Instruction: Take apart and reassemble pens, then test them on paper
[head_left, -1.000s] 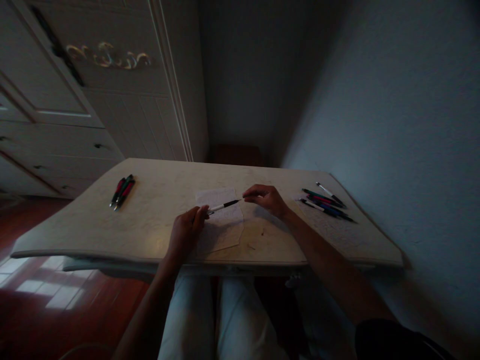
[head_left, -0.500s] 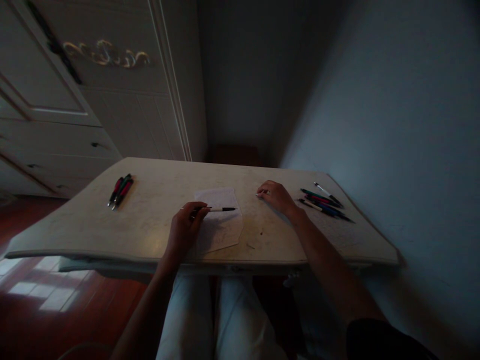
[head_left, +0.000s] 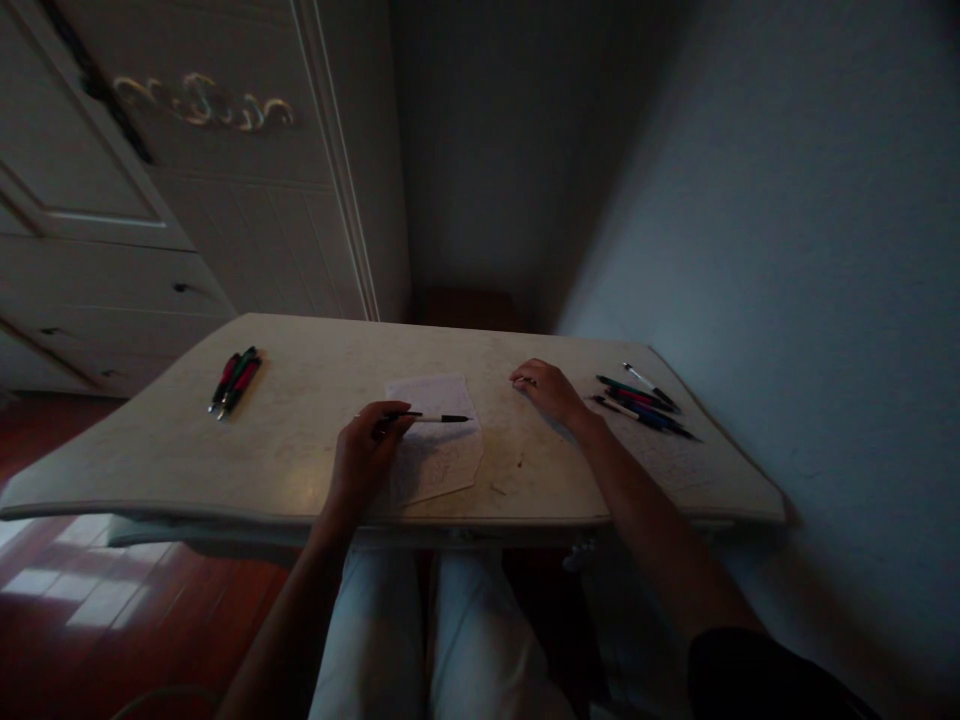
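Observation:
My left hand [head_left: 369, 436] is closed on a pen [head_left: 442, 418] with a pale barrel and a black tip end, which points right. The pen is above a sheet of paper [head_left: 439, 467] with faint writing. To the right of the paper, my right hand [head_left: 545, 386] is closed with thumb and fingertips together, low over the tabletop. Whatever its fingertips pinch is too small and dark to name. Several pens [head_left: 637, 403] lie in a loose group to the right of that hand, partly over another written sheet [head_left: 664, 455].
A bundle of red, green and black pens [head_left: 235, 383] lies at the left of the pale table [head_left: 315, 350]. Small dark specks [head_left: 520, 461] mark its surface near the front. A wall [head_left: 825, 300] borders the right side; a white cabinet [head_left: 277, 230] stands behind at left.
The view has shifted slightly, moving everything a little to the left. Both hands keep nearly the same pose, and the left still holds the pen. A small light glint at the right fingertips shows less now.

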